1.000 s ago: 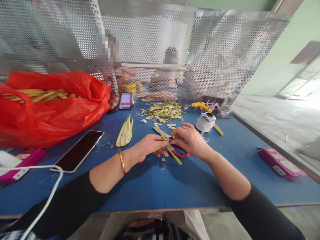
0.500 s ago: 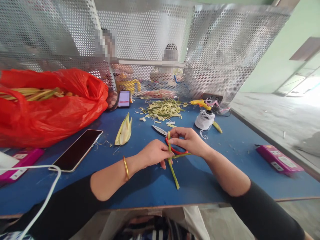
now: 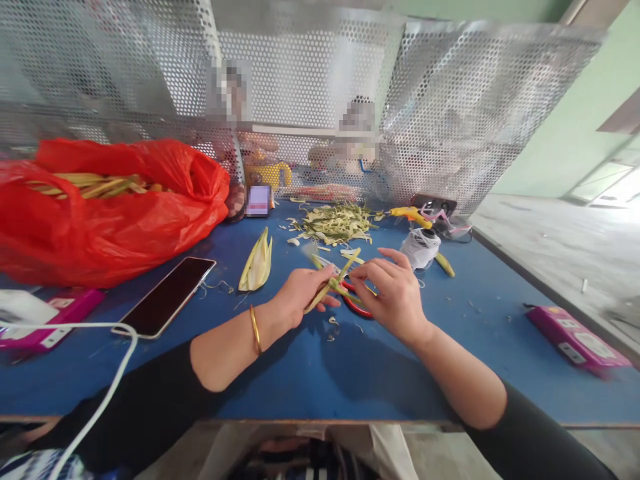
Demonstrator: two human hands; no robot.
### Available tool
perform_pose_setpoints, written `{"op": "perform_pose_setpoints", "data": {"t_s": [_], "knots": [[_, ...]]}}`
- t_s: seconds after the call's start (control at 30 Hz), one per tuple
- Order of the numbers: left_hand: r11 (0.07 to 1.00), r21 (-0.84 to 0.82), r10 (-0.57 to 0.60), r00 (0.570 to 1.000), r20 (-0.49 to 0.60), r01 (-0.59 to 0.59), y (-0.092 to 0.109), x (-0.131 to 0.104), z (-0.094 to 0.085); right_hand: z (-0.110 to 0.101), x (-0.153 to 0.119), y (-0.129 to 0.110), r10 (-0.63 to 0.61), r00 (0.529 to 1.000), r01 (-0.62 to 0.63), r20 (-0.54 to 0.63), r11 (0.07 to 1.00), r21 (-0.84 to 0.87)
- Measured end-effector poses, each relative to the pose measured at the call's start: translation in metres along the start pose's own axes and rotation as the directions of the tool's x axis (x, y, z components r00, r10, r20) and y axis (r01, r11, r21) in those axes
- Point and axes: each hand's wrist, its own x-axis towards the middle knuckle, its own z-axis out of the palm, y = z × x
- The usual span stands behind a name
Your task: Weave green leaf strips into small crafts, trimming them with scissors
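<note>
Several green leaf strips (image 3: 333, 283) cross one another above the blue table. My left hand (image 3: 304, 293), with a gold bangle at the wrist, grips them near the crossing. My right hand (image 3: 391, 290) is at the strips' right side, its thumb and index finger pinched together at one strip's end, other fingers raised. Red-handled scissors (image 3: 358, 308) lie on the table beneath and behind the hands, their blades partly hidden. A pale folded husk (image 3: 257, 262) rests to the left of my left hand.
Leaf scraps (image 3: 336, 223) lie ahead, with white string (image 3: 421, 249) and a yellow glue gun (image 3: 411, 215) right of them. A red bag (image 3: 165, 227) and a phone (image 3: 167, 297) are at left, a purple box (image 3: 576, 339) at right. People sit behind the perforated screen (image 3: 310, 80).
The strip that stood upright between my hands is now turned, and the strips form a cross. My right hand has turned and its fingers have spread. The whole view has shifted slightly.
</note>
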Motion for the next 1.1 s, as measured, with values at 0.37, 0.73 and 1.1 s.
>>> {"op": "perform_pose_setpoints", "data": {"t_s": [0.37,0.73,1.1], "knots": [[0.728,0.526,0.371,0.898,0.238,-0.440,-0.015,-0.001,0.000,0.003,0.001,0.003,0.206,0.973,-0.221,0.100,0.958,0.180],[0.589,0.655,0.380,0.878,0.293,-0.473,-0.016,-0.005,0.002,0.006,-0.001,-0.001,0.099,0.987,-0.123,0.126,0.972,0.200],[0.949,0.203,0.247,0.969,0.001,-0.242,-0.008,0.001,0.005,-0.003,-0.003,-0.009,-0.027,0.998,0.026,-0.058,1.000,-0.006]]}}
